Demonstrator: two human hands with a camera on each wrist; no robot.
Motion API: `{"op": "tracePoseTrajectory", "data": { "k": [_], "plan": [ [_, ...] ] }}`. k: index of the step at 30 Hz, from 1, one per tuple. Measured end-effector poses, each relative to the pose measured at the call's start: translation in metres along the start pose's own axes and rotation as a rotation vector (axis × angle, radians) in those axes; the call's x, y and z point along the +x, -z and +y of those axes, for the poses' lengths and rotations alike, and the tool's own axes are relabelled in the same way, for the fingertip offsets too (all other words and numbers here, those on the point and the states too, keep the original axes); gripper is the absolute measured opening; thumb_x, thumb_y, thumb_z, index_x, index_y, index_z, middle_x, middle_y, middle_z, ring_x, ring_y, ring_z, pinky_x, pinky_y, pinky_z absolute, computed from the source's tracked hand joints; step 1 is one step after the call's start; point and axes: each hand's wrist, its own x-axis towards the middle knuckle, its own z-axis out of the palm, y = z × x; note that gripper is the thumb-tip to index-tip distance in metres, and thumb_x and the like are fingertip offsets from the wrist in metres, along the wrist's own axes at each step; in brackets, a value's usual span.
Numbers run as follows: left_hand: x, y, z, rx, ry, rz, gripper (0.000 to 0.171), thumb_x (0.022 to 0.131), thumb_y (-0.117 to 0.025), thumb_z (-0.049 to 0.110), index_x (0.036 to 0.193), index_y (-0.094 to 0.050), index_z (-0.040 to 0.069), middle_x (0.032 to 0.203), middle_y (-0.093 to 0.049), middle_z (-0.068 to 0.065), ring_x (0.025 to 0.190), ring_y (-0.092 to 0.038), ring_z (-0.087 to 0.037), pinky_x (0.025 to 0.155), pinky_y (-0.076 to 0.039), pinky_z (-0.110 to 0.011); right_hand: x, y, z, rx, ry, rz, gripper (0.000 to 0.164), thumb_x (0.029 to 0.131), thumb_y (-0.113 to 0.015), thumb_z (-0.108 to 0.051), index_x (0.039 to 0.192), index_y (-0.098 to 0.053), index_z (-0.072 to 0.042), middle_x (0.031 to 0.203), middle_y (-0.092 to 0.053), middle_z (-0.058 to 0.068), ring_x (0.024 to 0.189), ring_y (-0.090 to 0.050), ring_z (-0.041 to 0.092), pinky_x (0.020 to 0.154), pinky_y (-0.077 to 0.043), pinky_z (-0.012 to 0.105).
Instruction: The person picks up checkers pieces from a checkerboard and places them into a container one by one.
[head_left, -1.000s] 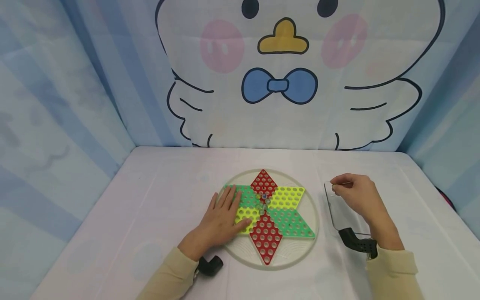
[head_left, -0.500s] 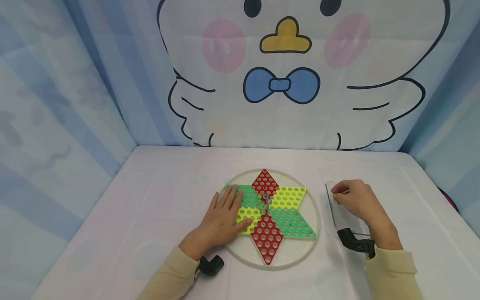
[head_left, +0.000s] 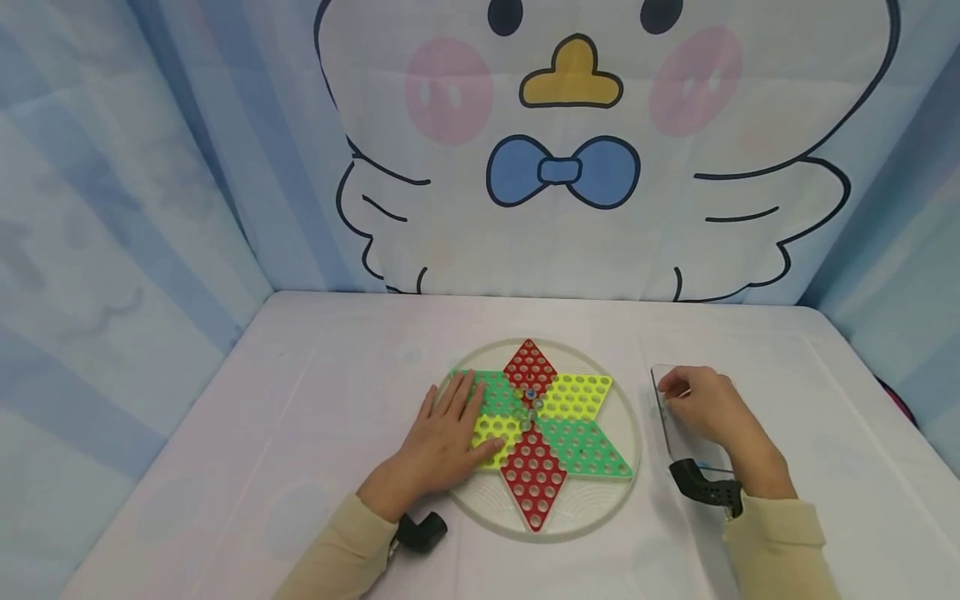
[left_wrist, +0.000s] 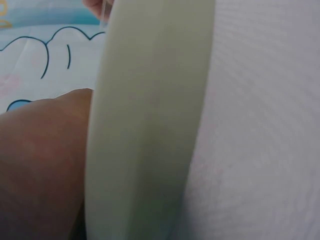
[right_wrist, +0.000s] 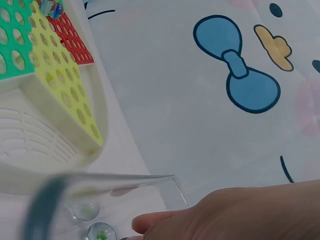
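My left hand (head_left: 442,437) lies spread on the left side of a round Chinese checkers board (head_left: 585,521), over its green and yellow points. Several clear marbles (head_left: 529,407) sit in holes near the star's middle. The board's pale side wall (left_wrist: 150,120) fills much of the left wrist view, beside part of the hand (left_wrist: 45,165). On the right, my right hand (head_left: 708,408) reaches into a clear plastic box (head_left: 662,421), fingers bent together. Loose marbles (right_wrist: 101,232) lie in the box near the thumb (right_wrist: 155,220). Whether the fingertips hold a marble I cannot tell.
The board and box stand on a white-covered table (head_left: 337,350), with a gap between them. A cartoon-printed cloth (head_left: 562,242) hangs behind the far edge, and blue curtains (head_left: 97,250) close off the sides. Black camera mounts (head_left: 422,533) stick out from both wrists.
My right hand has moved down and slightly nearer to me, deeper into the box. The left hand stays put on the board, and the marbles there have not moved.
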Motion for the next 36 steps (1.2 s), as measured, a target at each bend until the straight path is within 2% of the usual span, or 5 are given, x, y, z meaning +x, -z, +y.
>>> {"op": "tracePoseTrajectory", "data": {
  "k": [12, 18, 22, 30, 36],
  "plan": [
    [0.000, 0.000, 0.000, -0.009, 0.000, 0.001, 0.086, 0.100, -0.037, 0.063, 0.159, -0.014, 0.005, 0.168, -0.004, -0.014, 0.156, -0.001, -0.031, 0.123, -0.005, -0.057, -0.002, 0.001, -0.005, -0.006, -0.001, -0.003, 0.023, 0.089, -0.057, 0.001, 0.109, -0.065, 0.007, 0.105, -0.066, 0.026, 0.096, -0.063, 0.040, 0.075, -0.054, 0.048],
    [0.001, 0.000, 0.000, 0.000, -0.006, -0.009, 0.086, 0.100, -0.035, 0.064, 0.160, -0.013, 0.006, 0.168, -0.003, -0.014, 0.156, 0.001, -0.030, 0.123, -0.004, -0.057, -0.006, 0.008, -0.009, 0.015, 0.018, 0.087, 0.022, 0.095, -0.057, -0.009, 0.111, -0.065, 0.005, 0.108, -0.067, 0.026, 0.098, -0.063, 0.041, 0.073, -0.055, 0.047],
    [0.001, 0.000, -0.001, 0.006, -0.001, -0.013, 0.086, 0.100, -0.035, 0.064, 0.160, -0.013, 0.006, 0.168, -0.003, -0.014, 0.156, 0.001, -0.030, 0.123, -0.005, -0.057, -0.009, 0.011, -0.016, 0.043, 0.034, 0.207, 0.023, 0.096, -0.057, -0.012, 0.110, -0.066, 0.004, 0.107, -0.068, 0.025, 0.097, -0.063, 0.040, 0.073, -0.054, 0.048],
    [0.002, 0.001, -0.001, 0.015, -0.003, -0.007, 0.086, 0.100, -0.035, 0.064, 0.160, -0.013, 0.006, 0.168, -0.004, -0.014, 0.156, 0.000, -0.030, 0.123, -0.005, -0.058, -0.013, 0.016, -0.027, 0.143, 0.111, 0.421, 0.020, 0.096, -0.057, -0.011, 0.110, -0.068, -0.001, 0.100, -0.071, 0.020, 0.088, -0.065, 0.028, 0.063, -0.044, 0.014],
    [0.001, 0.001, 0.000, 0.006, 0.002, -0.016, 0.086, 0.100, -0.036, 0.064, 0.160, -0.013, 0.006, 0.168, -0.004, -0.014, 0.156, 0.000, -0.030, 0.123, -0.005, -0.057, -0.014, 0.011, -0.036, 0.208, 0.166, 0.462, 0.022, 0.098, -0.058, -0.015, 0.113, -0.067, -0.002, 0.105, -0.071, 0.018, 0.079, -0.056, -0.008, 0.070, -0.039, -0.001]
  ]
}}
